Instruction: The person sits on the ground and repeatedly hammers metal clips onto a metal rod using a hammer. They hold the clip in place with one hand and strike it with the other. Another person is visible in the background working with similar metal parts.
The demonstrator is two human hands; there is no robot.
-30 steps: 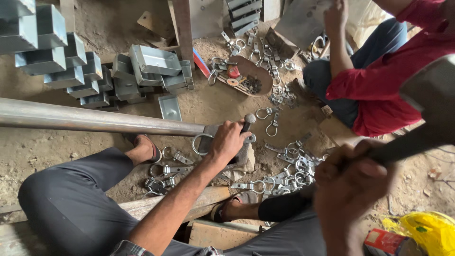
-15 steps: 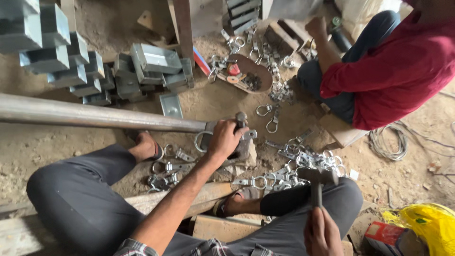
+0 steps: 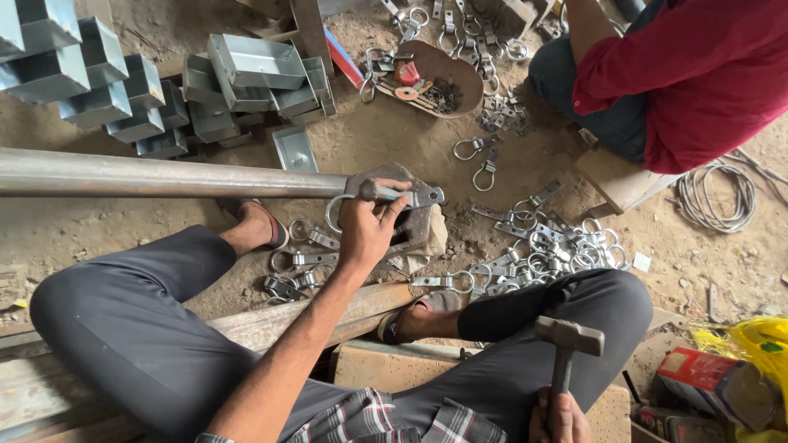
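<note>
My left hand (image 3: 369,226) grips a metal ring clamp (image 3: 386,197) and holds it at the end of a long steel pipe (image 3: 164,176), over a stone block (image 3: 419,230). My right hand (image 3: 560,420) is low at the bottom edge, closed around the handle of a hammer (image 3: 566,344) whose head hangs above my right knee. A pile of ring clamps (image 3: 542,246) lies on the dirt just right of the block. More ring clamps (image 3: 300,262) lie by my left foot.
Grey metal boxes (image 3: 123,82) are stacked at the top left. A rusty pan (image 3: 435,70) with small parts sits at the top. A person in a red shirt (image 3: 689,74) sits at the top right. A coiled cable (image 3: 722,189) and yellow bag (image 3: 759,344) lie at the right.
My right hand has brought the hammer down from high at the right to low over my knee. The left hand stays on the clamp at the pipe's end.
</note>
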